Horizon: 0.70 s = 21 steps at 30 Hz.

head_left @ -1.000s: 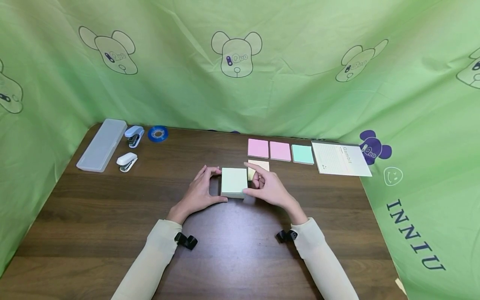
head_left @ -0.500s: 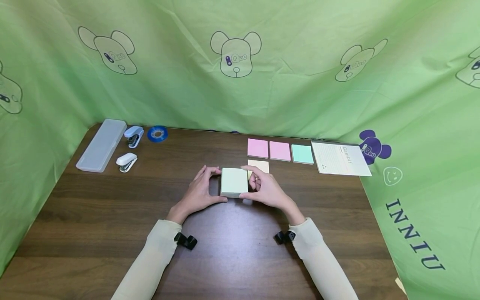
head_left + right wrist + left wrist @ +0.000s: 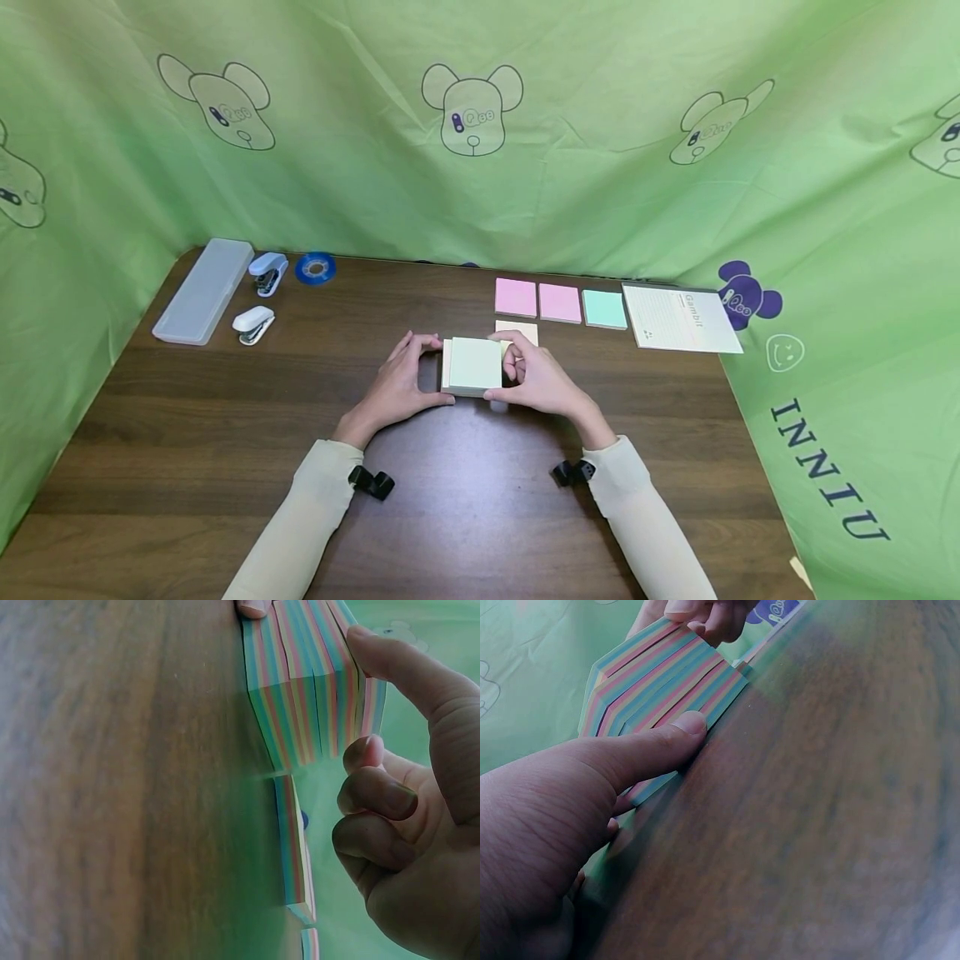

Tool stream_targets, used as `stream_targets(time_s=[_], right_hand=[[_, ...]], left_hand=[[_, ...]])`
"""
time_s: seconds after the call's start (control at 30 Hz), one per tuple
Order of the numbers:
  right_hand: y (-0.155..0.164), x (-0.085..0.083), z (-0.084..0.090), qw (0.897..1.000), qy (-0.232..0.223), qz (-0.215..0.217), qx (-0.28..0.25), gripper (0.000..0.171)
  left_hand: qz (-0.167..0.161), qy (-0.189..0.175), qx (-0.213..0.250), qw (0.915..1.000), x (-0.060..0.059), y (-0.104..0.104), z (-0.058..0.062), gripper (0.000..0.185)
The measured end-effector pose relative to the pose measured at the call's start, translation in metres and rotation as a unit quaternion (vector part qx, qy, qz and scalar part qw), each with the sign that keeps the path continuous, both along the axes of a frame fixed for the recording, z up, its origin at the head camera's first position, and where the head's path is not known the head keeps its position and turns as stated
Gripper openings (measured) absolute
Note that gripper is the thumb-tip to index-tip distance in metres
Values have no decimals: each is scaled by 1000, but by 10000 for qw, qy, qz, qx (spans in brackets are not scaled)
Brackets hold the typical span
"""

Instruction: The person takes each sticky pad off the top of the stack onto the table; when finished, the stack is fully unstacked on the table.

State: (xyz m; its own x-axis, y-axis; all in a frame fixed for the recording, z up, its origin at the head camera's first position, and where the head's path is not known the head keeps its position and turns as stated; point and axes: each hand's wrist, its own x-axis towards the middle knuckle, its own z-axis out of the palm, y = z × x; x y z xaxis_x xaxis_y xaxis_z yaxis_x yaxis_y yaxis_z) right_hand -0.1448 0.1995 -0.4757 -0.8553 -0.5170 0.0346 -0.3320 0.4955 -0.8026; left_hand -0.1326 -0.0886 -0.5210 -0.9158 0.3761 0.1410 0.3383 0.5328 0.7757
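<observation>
Reading "Gambit": notepad (image 3: 681, 317) beside table (image 3: 187, 433) edge

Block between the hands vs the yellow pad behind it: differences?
The note block is a thick stack with a pale green top; the yellow pad is thin and cream-yellow. The block's upper layers sit shifted sideways off its base, gripped by the left hand and right hand; the pad lies flat, ungripped. Both are square paper pads on the table.

A dark wooden table (image 3: 187, 467) is carrying a clear case (image 3: 204, 289), two staplers (image 3: 255, 323), a tape roll (image 3: 315, 267), pink pads (image 3: 516, 297), a mint pad (image 3: 604, 308), a notebook (image 3: 678, 317), a yellow pad (image 3: 525, 330) and a thick note block (image 3: 472, 365).
</observation>
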Motion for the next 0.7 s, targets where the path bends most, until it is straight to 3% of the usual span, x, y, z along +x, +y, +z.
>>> stream_targets(time_s=[0.23, 0.7], right_hand=[[-4, 1, 0, 9985, 405, -130, 351, 97], [-7, 3, 4, 9964, 406, -298, 680, 90]], left_hand=[[-1, 34, 28, 10000, 0, 0, -1, 89], [-27, 125, 30, 9999, 0, 0, -1, 89]])
